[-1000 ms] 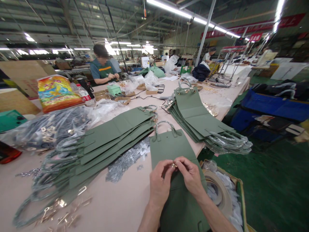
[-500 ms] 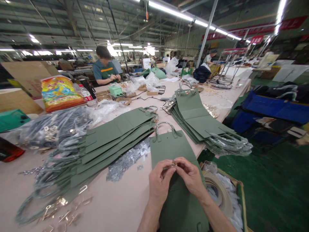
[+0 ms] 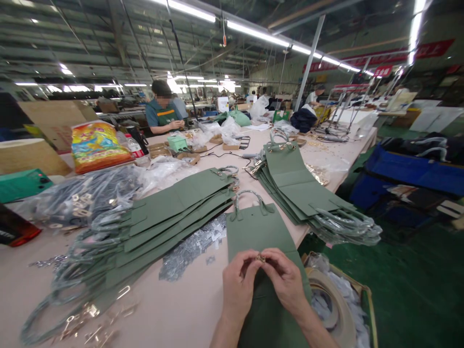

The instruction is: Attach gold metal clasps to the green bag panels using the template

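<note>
Between the fingertips of my left hand (image 3: pixel 239 280) and my right hand (image 3: pixel 284 280) is a small gold metal fitting (image 3: pixel 261 259), pinched from both sides. Its exact kind is too small to tell. Beneath the hands lies a green bag panel (image 3: pixel 252 232) with a plastic-wrapped handle (image 3: pixel 250 195) at its far end. To the left a stack of similar green panels (image 3: pixel 174 203) fans out, their wrapped handles (image 3: pixel 47 304) hanging toward me. Another stack of green panels (image 3: pixel 290 169) lies on the right. Silver metal plates (image 3: pixel 192 246) are heaped beside the left stack.
Gold fittings (image 3: pixel 87 319) lie scattered at the table's near left. A plastic bag of dark handles (image 3: pixel 97 193) and a bright printed bag (image 3: pixel 97 147) sit behind. A box with tape rolls (image 3: pixel 337 304) stands at right, below the table. Across the table a co-worker (image 3: pixel 163 113) handles something.
The view has tilted up slightly, so the scene sits a little lower. Both hands still pinch the gold fitting over the panel, with only a slight shift of the fingers.
</note>
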Action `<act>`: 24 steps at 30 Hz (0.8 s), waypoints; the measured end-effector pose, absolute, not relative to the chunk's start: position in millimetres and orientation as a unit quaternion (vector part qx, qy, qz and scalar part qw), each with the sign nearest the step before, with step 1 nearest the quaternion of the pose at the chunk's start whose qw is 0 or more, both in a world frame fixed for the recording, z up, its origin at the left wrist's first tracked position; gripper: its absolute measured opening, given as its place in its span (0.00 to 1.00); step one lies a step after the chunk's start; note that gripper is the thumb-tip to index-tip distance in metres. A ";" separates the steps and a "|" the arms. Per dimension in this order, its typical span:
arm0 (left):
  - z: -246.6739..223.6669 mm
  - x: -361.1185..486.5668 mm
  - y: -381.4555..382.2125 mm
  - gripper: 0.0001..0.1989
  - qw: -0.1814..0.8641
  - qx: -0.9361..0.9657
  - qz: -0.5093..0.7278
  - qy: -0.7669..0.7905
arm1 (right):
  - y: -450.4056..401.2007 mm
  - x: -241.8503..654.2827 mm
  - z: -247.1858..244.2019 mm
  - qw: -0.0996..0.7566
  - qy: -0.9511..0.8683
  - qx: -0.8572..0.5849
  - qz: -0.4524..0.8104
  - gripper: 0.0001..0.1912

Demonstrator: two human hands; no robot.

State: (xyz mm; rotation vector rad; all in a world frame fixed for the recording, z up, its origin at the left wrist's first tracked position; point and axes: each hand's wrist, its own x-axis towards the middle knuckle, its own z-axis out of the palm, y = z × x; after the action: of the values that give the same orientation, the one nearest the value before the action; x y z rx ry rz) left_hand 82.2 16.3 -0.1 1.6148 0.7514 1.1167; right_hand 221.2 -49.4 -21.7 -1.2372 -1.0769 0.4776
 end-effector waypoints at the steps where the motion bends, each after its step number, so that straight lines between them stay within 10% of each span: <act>1: 0.0 81.8 16.2 0.10 0.495 0.666 0.462 0.312 | -49.5 221.9 -22.1 0.657 -0.474 -0.545 0.218 0.06; 14: 9.8 89.8 13.9 0.10 0.477 0.662 0.499 0.291 | -44.7 245.3 -13.1 0.610 -0.336 -0.423 0.579 0.18; 24: 15.7 90.6 56.7 0.17 0.341 0.633 0.527 0.453 | -2.9 290.3 -1.6 0.643 -0.387 -0.510 0.420 0.25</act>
State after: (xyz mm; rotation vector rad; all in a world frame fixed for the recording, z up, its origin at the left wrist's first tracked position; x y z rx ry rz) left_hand 90.6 56.7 15.7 1.6464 1.1777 1.3716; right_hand 290.3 -2.9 -1.6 -1.1625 -0.8813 0.9580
